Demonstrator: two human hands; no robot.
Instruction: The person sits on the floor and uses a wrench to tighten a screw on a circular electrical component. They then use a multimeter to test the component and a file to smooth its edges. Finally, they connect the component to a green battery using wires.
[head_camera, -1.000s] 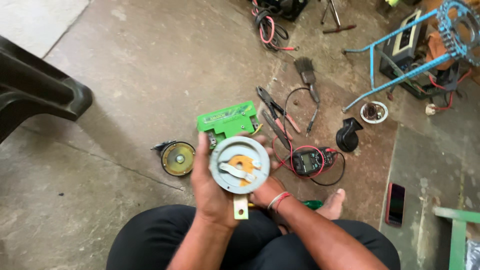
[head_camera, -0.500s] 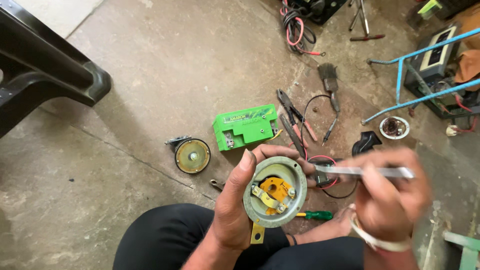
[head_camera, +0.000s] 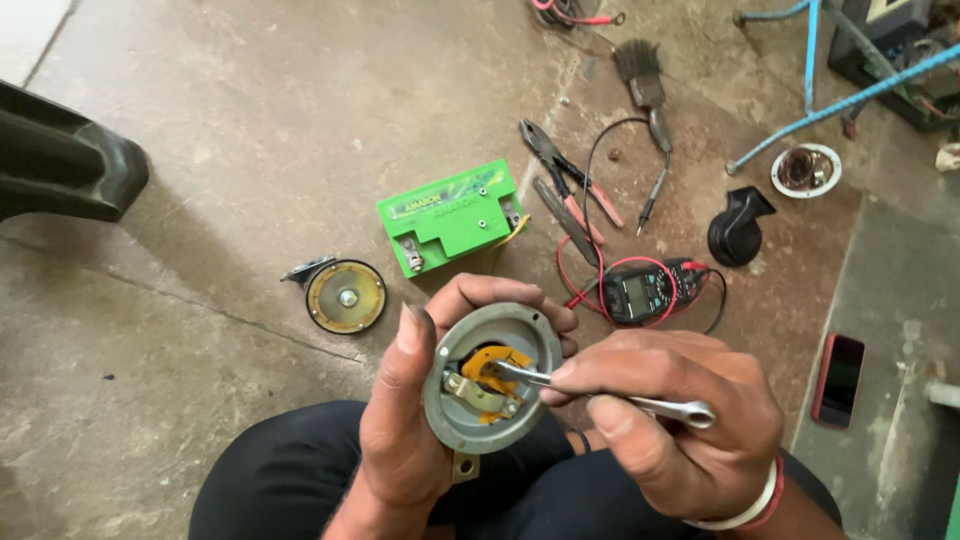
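- Head view, edges and room: bare concrete floor (head_camera: 200, 130) wide open at upper left; dark moulded chair leg (head_camera: 60, 170) cutting in at the left edge; right side crowded with blue metal frame (head_camera: 830, 95), black horn cover (head_camera: 738, 228) and dark phone (head_camera: 838, 380) near the right edge.
- Ahead of the hands: green battery (head_camera: 450, 216), just left of it a brass-coloured horn disc (head_camera: 345, 296), to the right pliers (head_camera: 560, 165), a brush (head_camera: 640, 75) and a multimeter (head_camera: 645, 290) with red and black leads.
- Left hand (head_camera: 410, 420) closed around the rim of the round grey horn body (head_camera: 490, 378), held above the lap, below the battery.
- Right hand (head_camera: 670, 420) pinching a small metal spanner (head_camera: 600, 392).
- Against half a second ago: spanner now lowered, its tip inside the horn body at the orange part; right hand drawn in close beside the left.
- Horn body's open face turned up toward the camera, mounting tab pointing down toward the lap; spanner's long axis near level, tip to the left.
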